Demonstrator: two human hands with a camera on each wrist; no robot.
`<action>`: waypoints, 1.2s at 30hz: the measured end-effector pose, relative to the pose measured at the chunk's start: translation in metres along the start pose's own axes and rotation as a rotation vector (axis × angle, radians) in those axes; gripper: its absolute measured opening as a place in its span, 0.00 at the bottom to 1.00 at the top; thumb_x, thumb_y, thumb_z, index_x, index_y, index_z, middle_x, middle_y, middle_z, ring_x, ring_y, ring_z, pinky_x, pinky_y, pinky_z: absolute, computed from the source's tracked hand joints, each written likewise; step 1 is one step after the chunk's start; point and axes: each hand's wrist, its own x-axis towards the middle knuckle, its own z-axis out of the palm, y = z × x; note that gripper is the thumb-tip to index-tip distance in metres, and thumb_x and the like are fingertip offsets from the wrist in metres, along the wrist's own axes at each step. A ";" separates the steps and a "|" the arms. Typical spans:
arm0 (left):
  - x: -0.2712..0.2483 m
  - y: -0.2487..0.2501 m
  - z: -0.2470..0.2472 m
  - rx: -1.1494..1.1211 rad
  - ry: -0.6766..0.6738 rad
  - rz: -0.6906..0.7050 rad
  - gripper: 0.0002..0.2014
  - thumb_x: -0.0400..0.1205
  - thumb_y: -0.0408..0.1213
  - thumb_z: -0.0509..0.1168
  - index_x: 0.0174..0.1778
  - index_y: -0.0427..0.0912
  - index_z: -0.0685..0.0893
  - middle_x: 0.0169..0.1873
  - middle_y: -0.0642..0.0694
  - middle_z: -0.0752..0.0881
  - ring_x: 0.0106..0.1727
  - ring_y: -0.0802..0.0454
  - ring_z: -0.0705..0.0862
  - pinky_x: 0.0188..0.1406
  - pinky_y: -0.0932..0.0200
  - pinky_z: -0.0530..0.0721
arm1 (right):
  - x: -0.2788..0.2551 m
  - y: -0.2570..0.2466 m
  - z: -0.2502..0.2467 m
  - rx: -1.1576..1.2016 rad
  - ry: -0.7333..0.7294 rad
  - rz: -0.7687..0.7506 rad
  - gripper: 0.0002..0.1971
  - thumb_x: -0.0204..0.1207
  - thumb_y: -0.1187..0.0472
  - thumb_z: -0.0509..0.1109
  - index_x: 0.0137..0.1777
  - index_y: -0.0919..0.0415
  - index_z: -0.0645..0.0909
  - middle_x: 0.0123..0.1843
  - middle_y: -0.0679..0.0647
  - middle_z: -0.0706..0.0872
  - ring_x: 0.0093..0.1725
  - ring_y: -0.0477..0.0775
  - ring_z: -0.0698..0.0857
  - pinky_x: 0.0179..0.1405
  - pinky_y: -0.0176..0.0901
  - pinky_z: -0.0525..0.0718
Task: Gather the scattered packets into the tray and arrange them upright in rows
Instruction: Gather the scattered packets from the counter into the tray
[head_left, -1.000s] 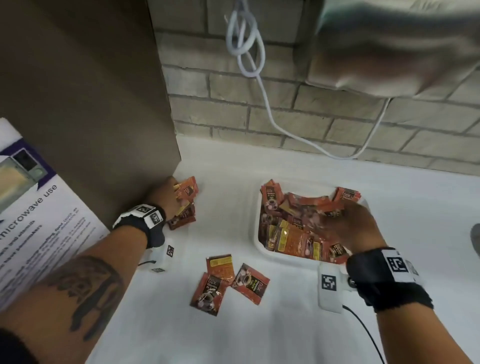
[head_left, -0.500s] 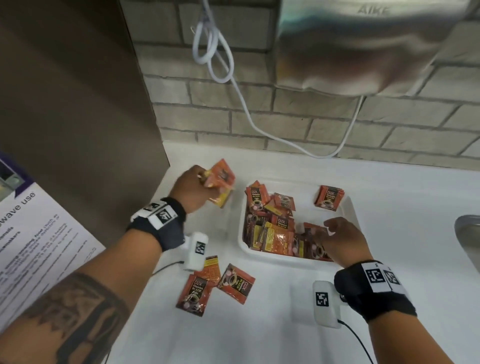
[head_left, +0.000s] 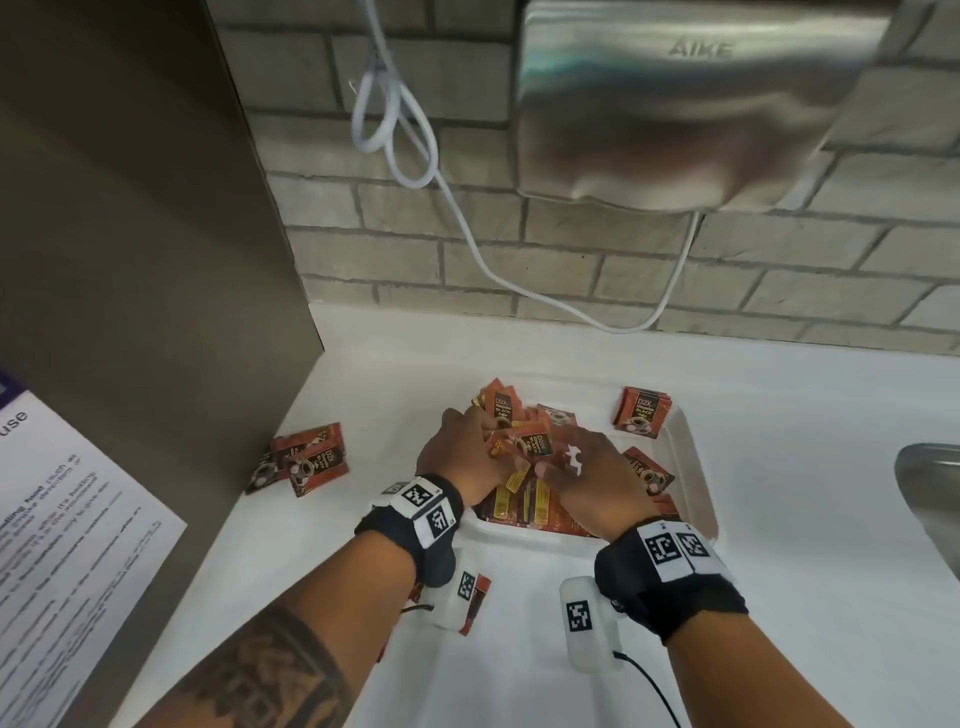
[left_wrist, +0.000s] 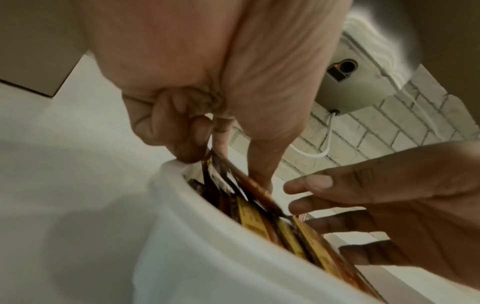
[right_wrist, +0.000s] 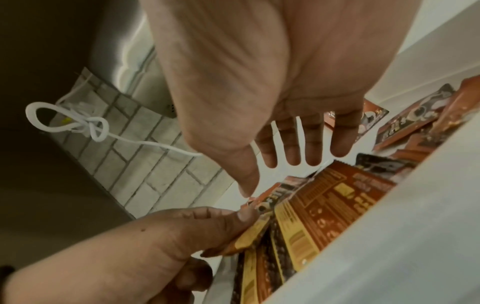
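A white tray (head_left: 698, 470) on the counter holds a loose heap of orange coffee packets (head_left: 535, 506). My left hand (head_left: 467, 452) is over the tray's left side and pinches a small bunch of packets (head_left: 501, 410) between thumb and curled fingers (left_wrist: 192, 142). Beside it my right hand (head_left: 582, 462) hovers over the heap with fingers straight and spread (right_wrist: 314, 142), holding nothing. A few packets (head_left: 311, 457) lie on the counter to the left, by the panel. One more packet (head_left: 479, 603) lies under my left wrist. A neat stack (head_left: 641, 413) leans in the tray's far right corner.
A brown panel (head_left: 130, 208) walls off the left, with a printed notice (head_left: 62, 545) below it. A steel hand dryer (head_left: 675, 104) and its white cable (head_left: 415, 156) hang on the brick wall behind. A metal sink edge (head_left: 930, 493) shows at the right.
My left hand carried a bunch of packets from the counter's left side into the tray. My right hand shifted left within the tray to meet it.
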 end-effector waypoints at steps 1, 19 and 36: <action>-0.001 0.001 -0.001 -0.009 0.017 -0.003 0.29 0.76 0.60 0.74 0.69 0.52 0.76 0.63 0.48 0.73 0.49 0.49 0.83 0.55 0.53 0.84 | 0.002 -0.001 0.001 -0.012 -0.012 -0.016 0.25 0.79 0.48 0.70 0.76 0.48 0.74 0.69 0.51 0.79 0.68 0.55 0.79 0.65 0.46 0.78; 0.015 -0.163 -0.074 0.413 -0.024 -0.536 0.38 0.81 0.48 0.68 0.85 0.46 0.58 0.83 0.37 0.60 0.82 0.33 0.62 0.80 0.39 0.68 | -0.001 -0.011 0.006 -0.025 0.078 -0.005 0.17 0.82 0.54 0.69 0.69 0.52 0.80 0.67 0.52 0.80 0.61 0.51 0.80 0.59 0.40 0.75; 0.016 -0.143 -0.076 0.473 -0.122 -0.381 0.33 0.80 0.46 0.73 0.78 0.43 0.67 0.76 0.42 0.67 0.78 0.35 0.68 0.73 0.46 0.75 | -0.044 -0.075 0.027 -0.003 0.076 -0.446 0.10 0.80 0.63 0.70 0.58 0.51 0.86 0.51 0.43 0.85 0.47 0.41 0.83 0.46 0.27 0.78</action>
